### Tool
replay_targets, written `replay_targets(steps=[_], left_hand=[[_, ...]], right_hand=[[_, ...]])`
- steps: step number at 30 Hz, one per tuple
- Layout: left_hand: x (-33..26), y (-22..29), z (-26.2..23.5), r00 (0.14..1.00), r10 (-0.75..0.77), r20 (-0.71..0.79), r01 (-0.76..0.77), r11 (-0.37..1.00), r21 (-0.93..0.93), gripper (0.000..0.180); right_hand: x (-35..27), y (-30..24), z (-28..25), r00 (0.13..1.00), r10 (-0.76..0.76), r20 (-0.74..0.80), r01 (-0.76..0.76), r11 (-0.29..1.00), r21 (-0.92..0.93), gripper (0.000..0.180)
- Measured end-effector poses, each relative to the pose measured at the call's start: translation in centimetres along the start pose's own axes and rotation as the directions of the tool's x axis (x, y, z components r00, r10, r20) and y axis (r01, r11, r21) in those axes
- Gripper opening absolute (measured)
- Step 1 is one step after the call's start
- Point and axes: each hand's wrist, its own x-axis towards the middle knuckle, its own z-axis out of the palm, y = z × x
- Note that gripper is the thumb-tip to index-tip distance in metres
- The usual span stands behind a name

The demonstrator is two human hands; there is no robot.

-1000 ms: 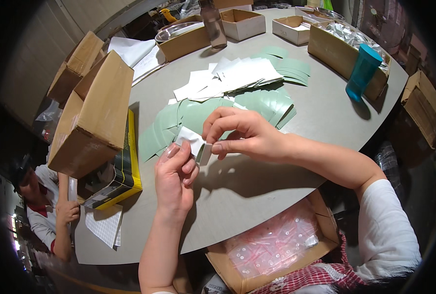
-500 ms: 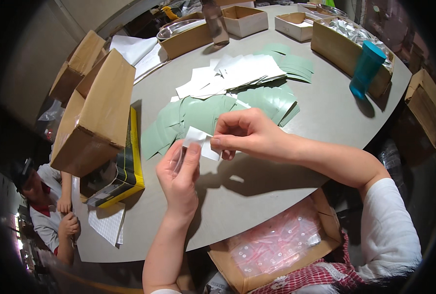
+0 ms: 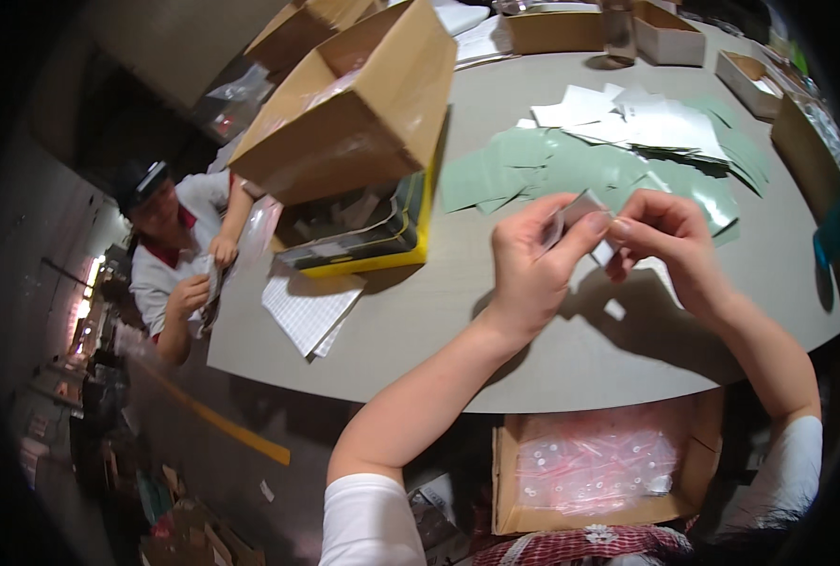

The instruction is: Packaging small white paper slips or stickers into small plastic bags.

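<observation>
A small folded whitish sheet, paper or film, is held up above the table between my two hands. My left hand is closed on it, thumb on top. Something clear and thin shows inside that palm, too hidden to name. At the sheet's other edge, the thumb and fingers of my right hand pinch it. Just beyond both hands lie overlapping pale green sheets, and farther back a loose stack of white sheets.
On the left, an open carton rests on a black-and-yellow box, beside papers. A carton of pink-tinted clear bags sits below the table's near edge. A bottle stands at the back; a co-worker sits far left.
The view has swung left, so table and hands appear farther right and the co-worker shows more fully. The sheet looks more folded and tilted; both hands still hold it, closer together.
</observation>
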Motion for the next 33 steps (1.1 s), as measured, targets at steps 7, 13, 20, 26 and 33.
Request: replay_targets(steps=[7,13,20,26,33], left_hand=[[1.0,0.1,-1.7,0.992,-0.110,-0.062,0.103,0.989,-0.102,0.016],[0.8,-0.1,-1.6,0.938,-0.345,-0.038,0.315,0.891,-0.327,0.012],[1.2,-0.1,-2.2,0.853,-0.475,0.218,0.522,0.757,-0.394,0.007],[1.4,-0.4,-2.0,0.840,-0.491,0.233,0.542,0.785,-0.300,0.002],[0.7,-0.2,-1.3,0.880,-0.427,0.205,0.456,0.881,-0.122,0.013]], right_hand=[[-0.4,-0.6,1.7,0.966,-0.246,-0.085,0.221,0.948,-0.228,0.019],[-0.2,-0.5,1.7,0.719,-0.584,0.378,0.604,0.255,-0.755,0.045],[0.0,-0.7,1.3,0.665,-0.634,0.395,0.635,0.202,-0.745,0.033],[-0.1,-0.8,1.1,0.658,-0.642,0.393,0.633,0.189,-0.751,0.029],[-0.2,-0.4,1.0,0.736,-0.611,0.291,0.568,0.324,-0.757,0.019]])
